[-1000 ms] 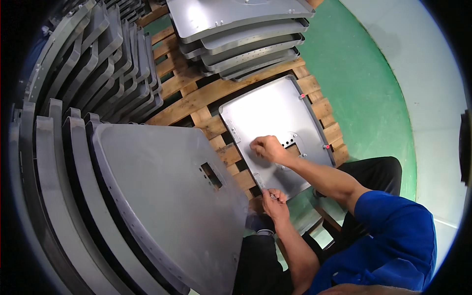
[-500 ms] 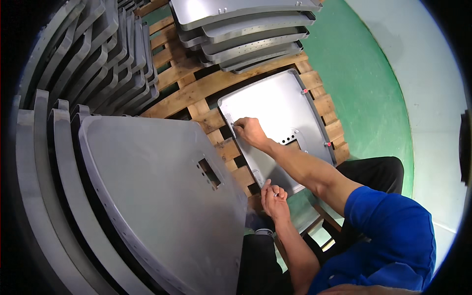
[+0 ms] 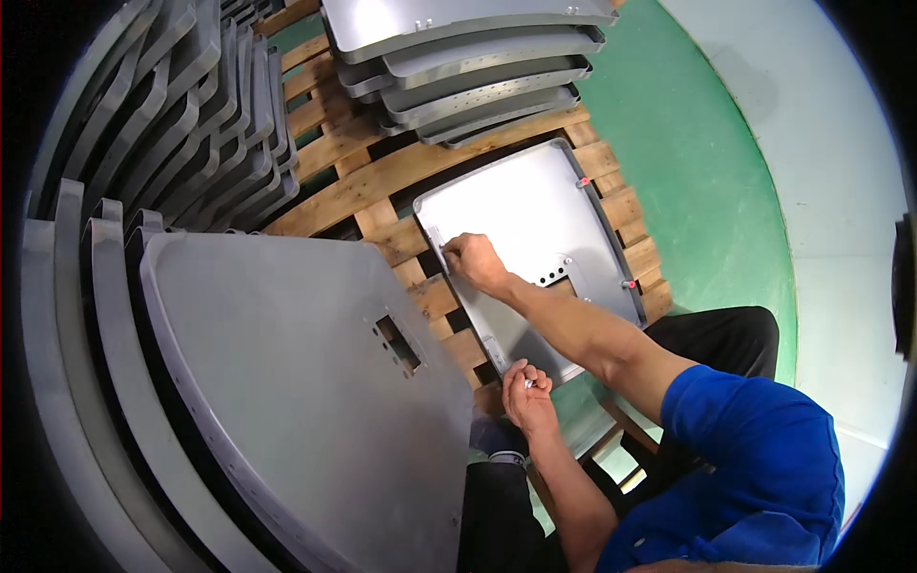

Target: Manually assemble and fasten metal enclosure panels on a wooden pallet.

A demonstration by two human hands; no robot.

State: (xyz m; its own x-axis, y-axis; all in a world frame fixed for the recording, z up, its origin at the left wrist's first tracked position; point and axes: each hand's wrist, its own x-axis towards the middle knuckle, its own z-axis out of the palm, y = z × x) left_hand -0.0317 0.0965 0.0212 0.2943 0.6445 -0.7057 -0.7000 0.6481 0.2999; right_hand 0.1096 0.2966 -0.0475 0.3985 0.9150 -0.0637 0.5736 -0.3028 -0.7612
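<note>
A light grey sheet-metal panel [image 3: 506,201] with a raised rim lies on the wooden pallet. It has a rectangular cutout, a row of round holes and two red-capped studs along its right edge. My right hand [image 3: 478,264] pinches at a small bracket-like strip on the panel's left edge; whatever its fingertips hold is hidden. Beside the panel's near corner, my left hand [image 3: 531,396] is closed with its fingers curled. A small shiny bit shows at those fingers, too small to tell whether it is a ring or a loose part.
At the left a large grey panel [image 3: 287,382] with a cutout leans in front of several others. More curved panels [image 3: 191,124] stand on edge behind them. A stack of panels [image 3: 478,72] sits at the far end of the wooden pallet [image 3: 382,181]. Green floor [image 3: 697,172] meets a pale wall [image 3: 841,191].
The whole view has shifted slightly. My left thumb has drawn in toward the curled fingers. My right hand stays at the panel's left edge, its pinch slightly turned.
</note>
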